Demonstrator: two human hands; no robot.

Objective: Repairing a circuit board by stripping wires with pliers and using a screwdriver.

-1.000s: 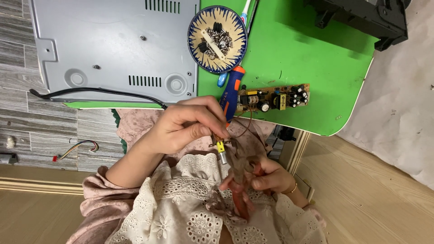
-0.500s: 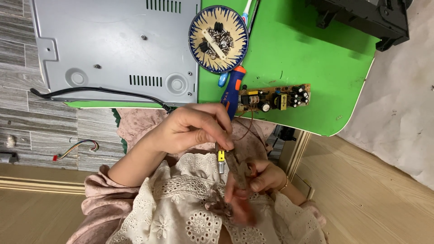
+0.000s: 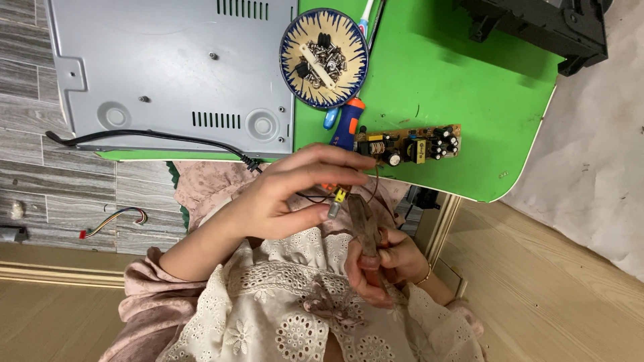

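Green tabletop [image 3: 469,80] carries a grey metal case [image 3: 168,67], a patterned bowl [image 3: 288,64] of small parts, a screwdriver [image 3: 345,127] and a circuit board [image 3: 409,144] near its edge. Below, over pale wood flooring [image 3: 550,295], the left hand [image 3: 282,194] pinches a small yellow connector [image 3: 339,198] in closed fingers, while the right hand [image 3: 386,265] grips brown pliers [image 3: 362,224] just beside it.

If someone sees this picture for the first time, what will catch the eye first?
Probably the bright green table at the top, with a blue-rimmed bowl of small parts and a bare circuit board near its edge. Below it, the left hand pinches a small yellow connector against pliers in the right hand. A grey metal casing lies upper left.
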